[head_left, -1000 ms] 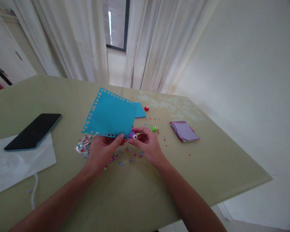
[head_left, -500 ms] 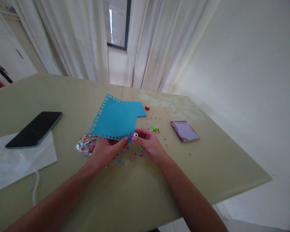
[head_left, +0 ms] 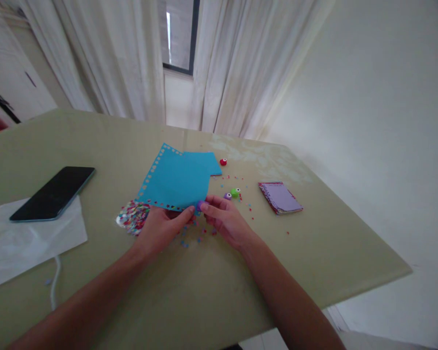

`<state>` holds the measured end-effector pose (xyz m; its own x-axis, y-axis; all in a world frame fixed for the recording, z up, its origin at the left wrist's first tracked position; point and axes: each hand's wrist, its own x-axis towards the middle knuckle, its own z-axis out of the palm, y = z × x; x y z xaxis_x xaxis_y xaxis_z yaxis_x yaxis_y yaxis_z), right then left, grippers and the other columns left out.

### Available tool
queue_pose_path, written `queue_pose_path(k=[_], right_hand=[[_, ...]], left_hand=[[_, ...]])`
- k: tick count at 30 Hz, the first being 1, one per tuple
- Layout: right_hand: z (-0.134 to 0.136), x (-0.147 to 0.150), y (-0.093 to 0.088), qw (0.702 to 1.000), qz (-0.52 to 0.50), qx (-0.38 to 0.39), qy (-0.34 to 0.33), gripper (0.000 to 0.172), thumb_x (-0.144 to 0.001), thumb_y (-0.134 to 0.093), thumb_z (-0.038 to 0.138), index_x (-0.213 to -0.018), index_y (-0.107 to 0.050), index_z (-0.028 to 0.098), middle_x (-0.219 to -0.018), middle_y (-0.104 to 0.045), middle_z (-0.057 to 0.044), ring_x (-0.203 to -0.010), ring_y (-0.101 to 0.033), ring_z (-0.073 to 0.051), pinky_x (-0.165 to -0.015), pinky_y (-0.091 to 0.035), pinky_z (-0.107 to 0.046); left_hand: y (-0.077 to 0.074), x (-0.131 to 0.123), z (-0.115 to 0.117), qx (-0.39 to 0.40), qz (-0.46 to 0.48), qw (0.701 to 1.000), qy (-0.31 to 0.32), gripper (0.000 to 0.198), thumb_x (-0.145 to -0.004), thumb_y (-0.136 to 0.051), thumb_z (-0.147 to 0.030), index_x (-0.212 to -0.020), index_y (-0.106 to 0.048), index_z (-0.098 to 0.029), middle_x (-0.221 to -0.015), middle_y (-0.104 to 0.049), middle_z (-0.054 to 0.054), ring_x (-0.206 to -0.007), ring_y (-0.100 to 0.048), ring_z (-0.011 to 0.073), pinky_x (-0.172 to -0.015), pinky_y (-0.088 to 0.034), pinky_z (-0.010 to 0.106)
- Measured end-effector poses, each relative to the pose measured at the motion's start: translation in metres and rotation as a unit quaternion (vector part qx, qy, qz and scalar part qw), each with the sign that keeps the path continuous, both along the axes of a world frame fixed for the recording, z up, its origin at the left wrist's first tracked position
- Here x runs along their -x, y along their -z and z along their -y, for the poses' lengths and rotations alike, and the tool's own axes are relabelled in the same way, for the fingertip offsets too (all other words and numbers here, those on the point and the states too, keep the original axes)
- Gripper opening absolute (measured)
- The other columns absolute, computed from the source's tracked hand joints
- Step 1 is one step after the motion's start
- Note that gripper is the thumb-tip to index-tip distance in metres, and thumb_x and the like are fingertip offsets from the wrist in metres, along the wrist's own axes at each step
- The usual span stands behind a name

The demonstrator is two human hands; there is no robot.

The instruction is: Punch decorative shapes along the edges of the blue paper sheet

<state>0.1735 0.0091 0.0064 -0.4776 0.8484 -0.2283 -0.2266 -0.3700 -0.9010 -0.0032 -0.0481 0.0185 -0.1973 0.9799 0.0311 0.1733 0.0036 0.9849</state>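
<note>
My left hand (head_left: 164,224) pinches the lower edge of a blue sheet (head_left: 175,179), thumb on top. Small shapes are cut out along the sheet's left and lower edges. At its lower right corner my right hand (head_left: 224,218) grips a small purple punch (head_left: 200,206), its thumb over the top. Beyond the sheet, more blue paper (head_left: 214,164) lies on the table. A second purple punch (head_left: 228,196) and a green punch (head_left: 235,192) sit just past my right fingers, with a red one (head_left: 223,161) farther back. Colourful confetti (head_left: 133,217) is heaped by my left hand.
On the right lies a stack of lilac and red sheets (head_left: 282,198). At the left a dark phone (head_left: 54,194) rests on white paper (head_left: 71,228), near a white cable (head_left: 56,282). Loose confetti bits are scattered around my hands.
My right thumb has moved over the top of the purple punch, covering the white mark that showed before. The sheet's lower right corner has shifted slightly right.
</note>
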Motion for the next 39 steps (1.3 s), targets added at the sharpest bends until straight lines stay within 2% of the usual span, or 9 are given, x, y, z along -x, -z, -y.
queue_pose_path(k=[7, 12, 15, 20, 27, 32, 37, 39], right_hand=[[0.001, 0.002, 0.000, 1.000, 0.017, -0.006, -0.006, 0.045, -0.063, -0.102, 0.052, -0.080, -0.078, 0.018, -0.074, -0.066, 0.002, -0.062, -0.049, -0.009, -0.059, -0.034, -0.026], [0.001, 0.003, 0.000, 1.000, 0.014, -0.010, 0.005, 0.049, -0.062, -0.102, 0.054, -0.077, -0.073, 0.018, -0.070, -0.062, 0.004, -0.060, -0.047, -0.009, -0.058, -0.032, -0.025], [0.002, 0.004, 0.000, 1.000, 0.008, -0.014, 0.012, 0.050, -0.062, -0.102, 0.055, -0.076, -0.071, 0.018, -0.066, -0.058, 0.005, -0.059, -0.045, -0.009, -0.057, -0.030, -0.025], [0.003, 0.005, 0.001, 1.000, 0.013, -0.014, 0.005, 0.051, -0.062, -0.101, 0.057, -0.078, -0.072, 0.019, -0.069, -0.060, 0.005, -0.059, -0.044, -0.009, -0.057, -0.030, -0.025], [0.003, 0.005, 0.004, 0.999, 0.028, -0.037, -0.005, 0.050, -0.067, -0.097, 0.060, -0.078, -0.070, 0.020, -0.067, -0.059, 0.005, -0.058, -0.043, -0.010, -0.056, -0.029, -0.027], [0.003, 0.006, 0.005, 0.998, 0.036, -0.045, -0.002, 0.052, -0.066, -0.097, 0.062, -0.082, -0.072, 0.020, -0.069, -0.063, 0.003, -0.058, -0.043, -0.010, -0.055, -0.026, -0.027], [0.004, 0.008, 0.006, 0.997, 0.060, -0.052, -0.003, 0.055, -0.064, -0.097, 0.065, -0.085, -0.073, 0.020, -0.070, -0.065, 0.003, -0.053, -0.039, -0.008, -0.050, -0.023, -0.026], [0.006, 0.010, 0.006, 0.996, 0.064, -0.057, 0.003, 0.054, -0.066, -0.096, 0.065, -0.084, -0.073, 0.020, -0.068, -0.064, 0.003, -0.053, -0.039, -0.008, -0.050, -0.025, -0.026]], left_hand=[[0.005, -0.001, -0.002, -0.010, 0.002, 1.000, -0.003, 0.030, -0.079, -0.076, -0.051, -0.085, -0.082, -0.023, -0.093, -0.086, 0.007, -0.088, -0.081, 0.0313, -0.089, -0.066, 0.046], [0.006, 0.000, -0.001, 0.007, 0.001, 1.000, 0.010, 0.031, -0.081, -0.074, -0.052, -0.081, -0.082, -0.022, -0.089, -0.085, 0.007, -0.085, -0.081, 0.0316, -0.088, -0.065, 0.047], [0.009, 0.001, -0.003, -0.015, 0.012, 1.000, 0.014, 0.027, -0.081, -0.075, -0.049, -0.087, -0.082, -0.023, -0.095, -0.086, 0.007, -0.090, -0.081, 0.0317, -0.092, -0.065, 0.047], [0.012, 0.000, -0.004, -0.041, 0.035, 0.999, 0.008, 0.029, -0.082, -0.078, -0.048, -0.096, -0.081, -0.023, -0.106, -0.086, 0.008, -0.097, -0.081, 0.0311, -0.097, -0.064, 0.048], [0.010, -0.001, -0.004, -0.031, 0.035, 0.999, 0.010, 0.030, -0.080, -0.078, -0.049, -0.093, -0.079, -0.022, -0.102, -0.086, 0.009, -0.092, -0.081, 0.0312, -0.093, -0.064, 0.047], [0.011, -0.001, -0.004, -0.041, 0.024, 0.999, 0.001, 0.027, -0.083, -0.079, -0.049, -0.089, -0.078, -0.023, -0.106, -0.086, 0.008, -0.096, -0.080, 0.0292, -0.095, -0.063, 0.045], [0.009, 0.000, -0.003, -0.011, 0.005, 1.000, 0.010, 0.029, -0.082, -0.078, -0.053, -0.080, -0.078, -0.024, -0.090, -0.085, 0.007, -0.084, -0.080, 0.0294, -0.084, -0.065, 0.043], [0.009, 0.000, -0.003, -0.017, 0.009, 1.000, 0.008, 0.029, -0.081, -0.078, -0.054, -0.081, -0.078, -0.025, -0.092, -0.085, 0.007, -0.086, -0.080, 0.0302, -0.085, -0.065, 0.043]])
